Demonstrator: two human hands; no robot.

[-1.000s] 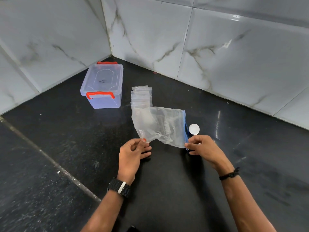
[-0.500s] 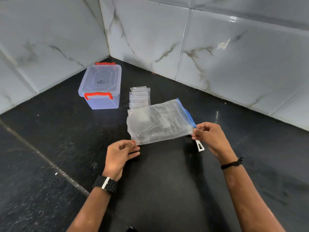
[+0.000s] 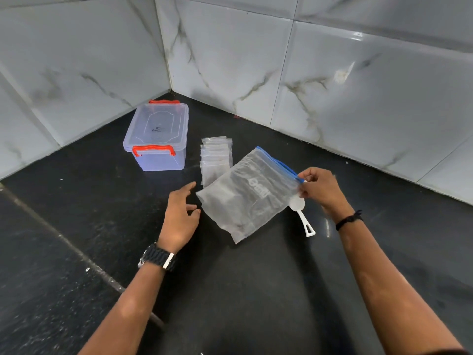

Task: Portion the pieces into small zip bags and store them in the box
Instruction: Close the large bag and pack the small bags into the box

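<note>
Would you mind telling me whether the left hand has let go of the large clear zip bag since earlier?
Yes. The left hand released the large clear zip bag, opening beside it.

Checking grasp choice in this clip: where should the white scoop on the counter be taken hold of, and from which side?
Take the white scoop by its flat handle, from the near right. The handle's looped end lies bare on the counter, while its round bowl sits against the large zip bag below the right hand.

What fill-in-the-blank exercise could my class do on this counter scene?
1. The right hand pinches the large zip bag at its ____ zip strip.
2. The left hand holds ____.
3. The storage box has ____ latches and its lid is on.
4. The white scoop lies partly under the ____ hand.

Missing words: blue; nothing; red; right
</note>
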